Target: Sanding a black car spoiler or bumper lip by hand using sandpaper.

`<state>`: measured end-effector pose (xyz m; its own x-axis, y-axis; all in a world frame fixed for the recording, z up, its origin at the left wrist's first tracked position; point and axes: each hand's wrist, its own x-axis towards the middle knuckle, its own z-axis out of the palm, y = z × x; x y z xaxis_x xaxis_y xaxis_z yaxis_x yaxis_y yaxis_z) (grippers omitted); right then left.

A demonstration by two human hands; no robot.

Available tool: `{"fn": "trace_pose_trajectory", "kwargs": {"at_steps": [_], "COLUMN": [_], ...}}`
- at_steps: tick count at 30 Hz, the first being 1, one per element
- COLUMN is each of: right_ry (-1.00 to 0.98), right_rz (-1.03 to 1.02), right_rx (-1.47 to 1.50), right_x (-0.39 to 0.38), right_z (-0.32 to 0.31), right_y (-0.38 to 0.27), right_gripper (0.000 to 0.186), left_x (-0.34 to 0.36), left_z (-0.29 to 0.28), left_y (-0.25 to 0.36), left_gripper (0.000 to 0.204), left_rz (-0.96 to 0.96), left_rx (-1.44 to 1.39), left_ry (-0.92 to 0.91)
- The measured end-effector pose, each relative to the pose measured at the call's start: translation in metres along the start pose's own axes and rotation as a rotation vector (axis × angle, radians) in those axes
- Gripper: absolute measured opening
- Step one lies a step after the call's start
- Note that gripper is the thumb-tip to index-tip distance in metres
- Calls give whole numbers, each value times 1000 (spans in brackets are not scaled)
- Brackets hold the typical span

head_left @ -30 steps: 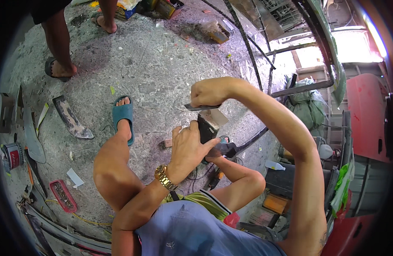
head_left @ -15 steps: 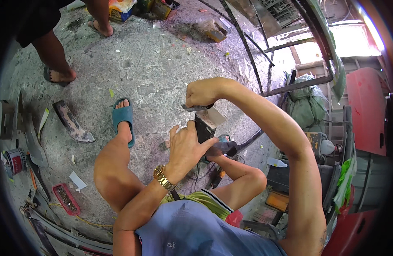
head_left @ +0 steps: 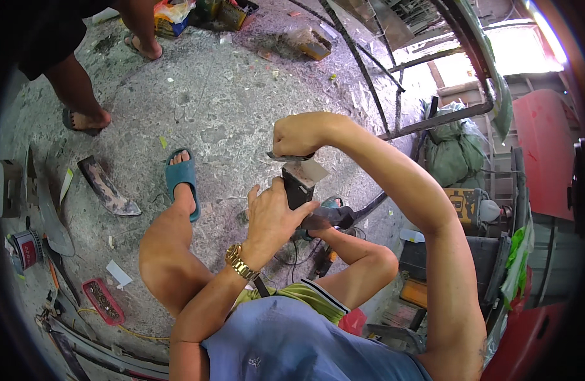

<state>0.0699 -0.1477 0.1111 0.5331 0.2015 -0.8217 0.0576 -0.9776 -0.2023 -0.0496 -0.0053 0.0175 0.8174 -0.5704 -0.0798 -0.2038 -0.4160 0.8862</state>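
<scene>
Packages, labels:
- Yellow carton (head_left: pixel 167 18), boxy, with a crumpled wrapper on top, at 11 o'clock on the concrete floor (head_left: pixel 223 101), just beside a bystander's foot (head_left: pixel 143 46).
- Flat white paper slip (head_left: pixel 119 273), at 8 o'clock, lying near the red tray.
- Small round tin (head_left: pixel 28 247) with a red-and-white label band, at 9 o'clock near the picture's rim.

Containers:
- Red tray (head_left: pixel 103 301), shallow and oblong, at 8 o'clock; filled with small dark bits too fine to tell apart.
- Green sack (head_left: pixel 454 152), bulging and tied shut, at 2 o'clock against the metal frame; contents hidden.

Item in hand:
- Dark rectangular block (head_left: pixel 297 185), near the picture's centre, held above the floor. Its long axis runs roughly 12 to 6 o'clock, its upper end pointing toward 12 o'clock, where a pale flat face (head_left: pixel 310 170) shows.
- Thin metal blade (head_left: pixel 286 157), lying across the block's top end, long axis roughly 9 to 3 o'clock, its free tip pointing toward 9 o'clock.

Hands:
- Left hand (head_left: pixel 273 219): fingers wrapped around the block's lower part, thumb pressed on its side; gold watch (head_left: pixel 242 261) at the wrist.
- Right hand (head_left: pixel 300 133): fingers curled tight into a fist, clamping the blade's right end.

Nearby: teal sandal (head_left: pixel 181 178) on the person's own foot at 9 o'clock of the block.
</scene>
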Motion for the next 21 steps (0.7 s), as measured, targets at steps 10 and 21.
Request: {"fn": "trace_pose_trajectory", "kwargs": {"at_steps": [10, 21], "right_ry": [-53, -49], "right_rz": [50, -23], "right_rx": [-57, -116], "right_x": [13, 8], "right_z": [3, -2], "right_y": [2, -11], "right_gripper": [33, 34], "left_x": [0, -1], "left_z": [1, 4], "left_y": [-1, -6], "left_gripper": [63, 64], "left_rz": [-18, 72], "left_rx": [-34, 9], "left_ry": [1, 121]}}
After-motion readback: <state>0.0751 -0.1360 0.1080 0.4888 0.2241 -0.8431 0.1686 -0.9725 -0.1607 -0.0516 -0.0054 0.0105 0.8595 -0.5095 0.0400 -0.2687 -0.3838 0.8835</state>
